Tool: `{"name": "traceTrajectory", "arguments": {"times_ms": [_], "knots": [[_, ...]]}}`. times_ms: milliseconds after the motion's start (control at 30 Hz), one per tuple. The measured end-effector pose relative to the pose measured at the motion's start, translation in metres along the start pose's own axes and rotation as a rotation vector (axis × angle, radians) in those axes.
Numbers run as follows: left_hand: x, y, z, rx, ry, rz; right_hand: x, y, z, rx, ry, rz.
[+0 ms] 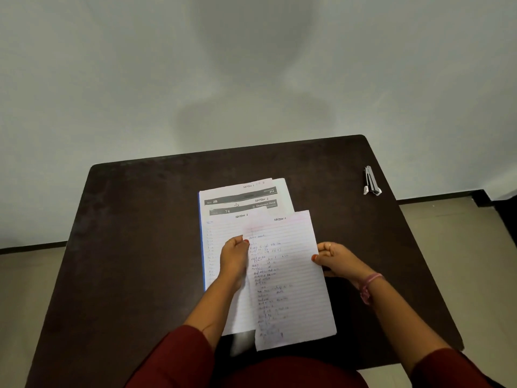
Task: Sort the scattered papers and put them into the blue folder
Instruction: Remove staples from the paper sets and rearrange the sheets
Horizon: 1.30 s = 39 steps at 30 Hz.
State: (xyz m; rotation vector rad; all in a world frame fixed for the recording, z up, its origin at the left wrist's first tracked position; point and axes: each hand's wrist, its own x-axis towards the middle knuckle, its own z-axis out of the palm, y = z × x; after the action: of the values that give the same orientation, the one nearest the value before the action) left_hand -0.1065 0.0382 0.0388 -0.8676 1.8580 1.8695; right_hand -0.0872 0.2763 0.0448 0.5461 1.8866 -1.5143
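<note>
— Head view: what's around?
— Dark brown surface (140,233) against a pale grey wall, beige floor either side, a small black-and-white stapler (371,182) near its far right corner.
— And the papers?
— Stacked mid-surface on the blue folder (202,247), whose edge shows at left. Left hand (234,257) and right hand (333,259) pinch a lined handwritten sheet (291,281) at its side edges, above the stack (240,208).
</note>
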Motion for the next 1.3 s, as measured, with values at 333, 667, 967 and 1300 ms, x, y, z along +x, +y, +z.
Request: {"name": "traceTrajectory", "arguments": {"times_ms": [333,667,967,1300], "knots": [[0.009,-0.008,0.012,0.137,0.166,0.098,0.061,-0.047,-0.084,-0.331,0.884,-0.202],[0.013,-0.013,0.014,0.124,0.156,0.152,0.109,-0.069,-0.129,-0.592,0.919,0.071],[0.016,-0.013,0.013,-0.025,0.070,0.080,0.123,-0.073,-0.141,-0.452,0.833,0.170],[0.011,-0.018,0.013,-0.115,0.054,-0.007,0.087,-0.078,-0.097,0.885,0.299,0.047]]}}
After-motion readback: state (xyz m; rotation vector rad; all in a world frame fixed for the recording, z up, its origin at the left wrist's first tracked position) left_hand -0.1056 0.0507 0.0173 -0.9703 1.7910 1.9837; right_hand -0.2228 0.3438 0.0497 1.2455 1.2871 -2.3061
